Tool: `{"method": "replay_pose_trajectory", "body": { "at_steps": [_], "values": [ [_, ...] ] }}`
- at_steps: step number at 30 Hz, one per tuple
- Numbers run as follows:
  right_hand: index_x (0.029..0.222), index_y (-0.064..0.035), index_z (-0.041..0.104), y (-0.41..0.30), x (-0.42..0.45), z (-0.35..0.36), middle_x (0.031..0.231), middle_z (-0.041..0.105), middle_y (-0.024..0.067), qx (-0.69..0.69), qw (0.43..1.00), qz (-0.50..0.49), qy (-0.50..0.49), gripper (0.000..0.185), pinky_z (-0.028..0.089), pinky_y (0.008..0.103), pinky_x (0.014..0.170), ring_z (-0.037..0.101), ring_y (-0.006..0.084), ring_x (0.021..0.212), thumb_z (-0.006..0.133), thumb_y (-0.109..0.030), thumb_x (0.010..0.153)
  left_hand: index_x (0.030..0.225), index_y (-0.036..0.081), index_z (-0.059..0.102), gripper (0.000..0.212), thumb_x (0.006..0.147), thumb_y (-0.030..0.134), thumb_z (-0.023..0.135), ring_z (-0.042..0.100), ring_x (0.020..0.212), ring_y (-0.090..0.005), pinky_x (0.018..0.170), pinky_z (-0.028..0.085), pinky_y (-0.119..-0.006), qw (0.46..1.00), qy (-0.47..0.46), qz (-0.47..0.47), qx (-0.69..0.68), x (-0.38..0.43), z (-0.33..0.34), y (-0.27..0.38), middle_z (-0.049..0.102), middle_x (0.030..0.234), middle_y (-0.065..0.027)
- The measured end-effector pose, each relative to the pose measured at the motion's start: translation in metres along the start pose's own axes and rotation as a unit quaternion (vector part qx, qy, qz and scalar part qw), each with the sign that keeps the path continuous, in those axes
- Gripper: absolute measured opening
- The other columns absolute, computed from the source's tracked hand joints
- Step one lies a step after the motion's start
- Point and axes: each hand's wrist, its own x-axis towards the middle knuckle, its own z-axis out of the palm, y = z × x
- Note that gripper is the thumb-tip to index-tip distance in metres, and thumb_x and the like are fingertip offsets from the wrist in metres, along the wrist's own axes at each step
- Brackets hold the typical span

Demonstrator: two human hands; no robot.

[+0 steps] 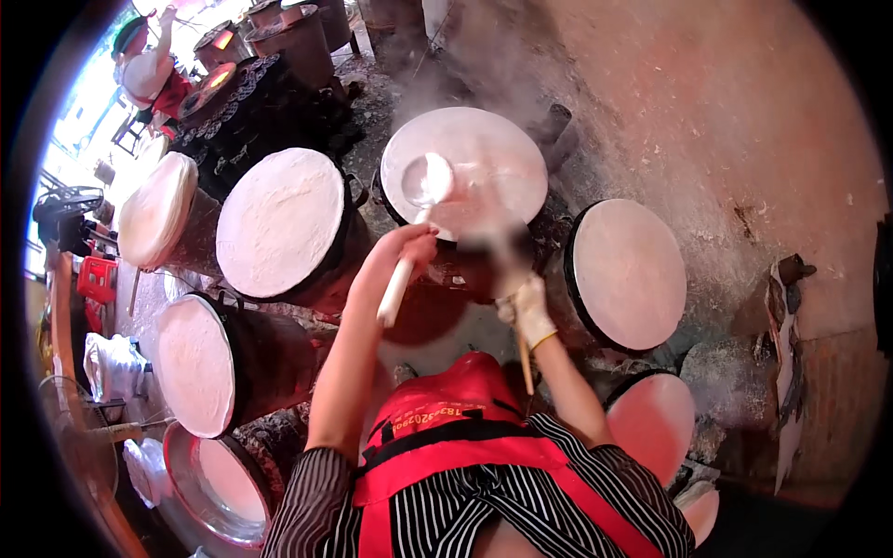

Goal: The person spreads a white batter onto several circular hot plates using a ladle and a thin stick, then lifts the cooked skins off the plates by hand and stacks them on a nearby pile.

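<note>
My bare left hand grips the pale handle of a round ladle. The ladle's bowl is over the steaming round griddle ahead of me, which carries a layer of whitish batter. On my right hand is a pale glove with a yellow cuff. It holds a wooden-handled tool whose far end reaches the griddle's near edge; motion blur hides that end's shape. Whether the ladle touches the batter I cannot tell.
Drum stoves with pale round tops stand at left, lower left and right. A basin of pale liquid sits lower left. A person works at the upper left. A rough wall bounds the right.
</note>
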Motion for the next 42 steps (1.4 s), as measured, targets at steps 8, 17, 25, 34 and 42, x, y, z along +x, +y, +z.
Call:
{"method": "replay_pose_trajectory", "body": {
  "at_steps": [8,17,25,34,42],
  "values": [
    [0.122,-0.0095,0.055,0.044,-0.008,-0.018,0.101,0.063,0.0236,-0.372,0.89,-0.261,-0.038,0.05,0.047,0.0345,0.076,0.064,0.0197,0.087,0.052,-0.047,0.09,0.083,0.004,0.04,0.012,0.093,0.01,0.045,0.029,0.043,-0.0019,0.032,0.025,-0.014,0.987,0.16,0.008,-0.021,-0.05,-0.008,-0.017,0.038,0.063,0.0006],
    [0.134,-0.0066,0.043,0.026,-0.014,-0.06,0.13,0.052,0.014,-0.381,0.885,-0.268,0.019,0.043,0.039,0.0253,0.092,0.054,0.0165,0.11,0.051,-0.022,0.094,0.089,0.003,0.044,0.006,0.09,0.007,0.047,0.032,0.044,-0.0031,0.034,0.027,-0.015,0.94,0.285,0.141,-0.124,-0.177,-0.081,-0.123,0.042,0.067,-0.0008],
    [0.13,-0.0057,0.044,0.037,-0.059,0.104,0.12,0.053,0.0237,-0.45,0.761,-0.301,-0.358,0.05,0.047,0.0321,0.08,0.06,0.0346,0.1,0.062,-0.017,0.085,0.095,-0.003,0.041,0.012,0.093,0.008,0.039,0.034,0.045,-0.0037,0.035,0.031,-0.016,0.788,0.194,0.323,-0.488,-0.287,-0.131,-0.214,0.04,0.069,-0.0022],
    [0.099,-0.0106,0.055,0.206,-0.156,0.394,0.094,0.055,0.0122,-0.56,0.375,-0.472,-0.568,0.026,0.049,0.0423,0.072,0.059,0.0329,0.085,0.06,-0.017,0.075,0.088,-0.001,0.041,0.008,0.089,0.003,0.048,0.034,0.047,-0.0041,0.035,0.028,-0.015,0.655,0.316,0.535,-0.431,-0.411,-0.209,-0.256,0.043,0.071,-0.0033],
    [0.086,-0.0125,0.055,0.29,-0.171,0.496,0.08,0.054,0.0095,-0.463,0.212,-0.601,-0.616,0.017,0.05,0.0404,0.055,0.061,0.0294,0.062,0.063,-0.019,0.072,0.086,0.001,0.038,0.014,0.087,0.002,0.051,0.035,0.047,-0.0044,0.035,0.028,-0.016,0.554,0.309,0.603,-0.483,-0.487,-0.266,-0.286,0.043,0.071,-0.0043]
  ]
}}
